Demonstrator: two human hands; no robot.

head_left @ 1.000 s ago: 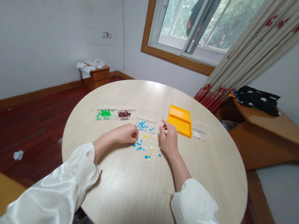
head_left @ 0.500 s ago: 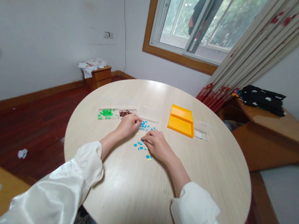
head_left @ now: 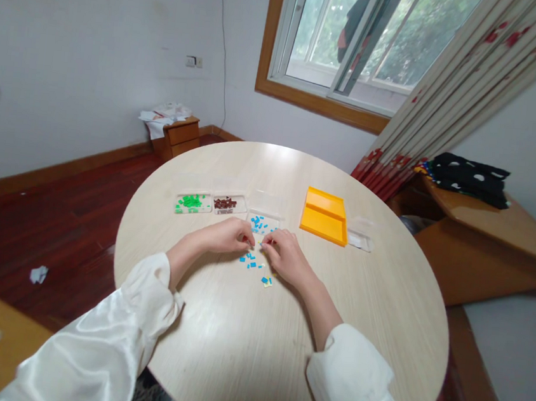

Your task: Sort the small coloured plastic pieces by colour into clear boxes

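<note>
My left hand (head_left: 232,235) is closed in a pinch just in front of the clear box (head_left: 266,214) of small blue bricks (head_left: 260,224). What its fingertips hold is too small to make out. Facing it, my right hand (head_left: 285,254) pinches too, with a speck of blue, seemingly a small brick, at its fingertips. Loose blue bricks (head_left: 252,264) lie on the table below the two hands. Nearer to me, a few blue pieces lie on or beside a pale yellow piece (head_left: 267,284).
Left of the blue bricks' box stand clear boxes of green bricks (head_left: 192,201) and dark brown bricks (head_left: 225,204). An open yellow case (head_left: 324,223) and a small clear box (head_left: 359,241) are to the right on the round table (head_left: 242,351).
My left hand has come back from the blue bricks' box toward me, uncovering the brown bricks. My right hand has shifted slightly away from me, and the two hands' fingertips are closer together.
</note>
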